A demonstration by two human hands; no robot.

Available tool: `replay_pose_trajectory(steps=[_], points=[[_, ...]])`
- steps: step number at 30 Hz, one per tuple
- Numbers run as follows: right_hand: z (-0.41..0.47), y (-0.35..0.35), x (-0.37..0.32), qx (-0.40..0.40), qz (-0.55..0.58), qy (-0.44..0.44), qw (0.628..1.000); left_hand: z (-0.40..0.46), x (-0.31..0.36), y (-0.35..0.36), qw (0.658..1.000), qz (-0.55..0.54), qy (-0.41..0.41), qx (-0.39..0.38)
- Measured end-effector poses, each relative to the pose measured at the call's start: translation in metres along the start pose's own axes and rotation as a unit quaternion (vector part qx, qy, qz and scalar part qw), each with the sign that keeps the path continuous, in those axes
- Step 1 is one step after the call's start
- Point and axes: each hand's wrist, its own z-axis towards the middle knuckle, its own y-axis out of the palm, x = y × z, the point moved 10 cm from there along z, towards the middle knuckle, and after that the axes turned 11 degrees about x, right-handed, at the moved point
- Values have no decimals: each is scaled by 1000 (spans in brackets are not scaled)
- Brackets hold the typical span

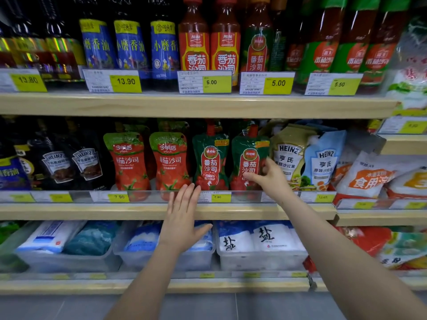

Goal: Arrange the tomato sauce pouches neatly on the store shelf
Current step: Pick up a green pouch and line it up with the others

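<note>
While the right hand [269,179] pinched the right green pouch [248,162] at its lower right edge, thumb across the front and fingers curled behind, the left hand [182,218] was held flat just below the middle of the frame, fingers straight and together, holding nothing, its tips at the clear rail [143,197] of the middle shelf [92,212]. Four tomato sauce pouches stood in a row behind that rail at mid-frame: two red pouches [149,162] to the left, then the left green pouch [210,160], then the gripped one, just beside the Heinz pouches [305,158] on its right. All four stood upright, the gripped one leaning slightly.

These looked like soft stand-up bags, probably light to moderate in weight with most of it low, so the body would give and bulge under a squeeze. The film looked glossy and likely slippery. A hold at the stiffer side seams or around the capped spout at the top would probably steer a pouch better than pressing the belly, and a flat palm against the front could nudge it square to the rail. Squeezing hard near the cap seemed unwise.
</note>
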Motion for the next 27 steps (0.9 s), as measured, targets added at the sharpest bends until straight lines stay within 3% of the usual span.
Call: replay_pose_trajectory(steps=[6,13,18,27], points=[[7,5,11,-28,25,39,999,2,5,-11,999,-13,-31,40],[5,-1,18,-22,27,45,998,36,12,-43,969,-69,-191,143],[3,2,30,-24,-57,33,998,52,7,-34,937,-124,-296,139],[5,-1,33,-39,-38,45,998,58,6,-24,933,-96,-321,129]])
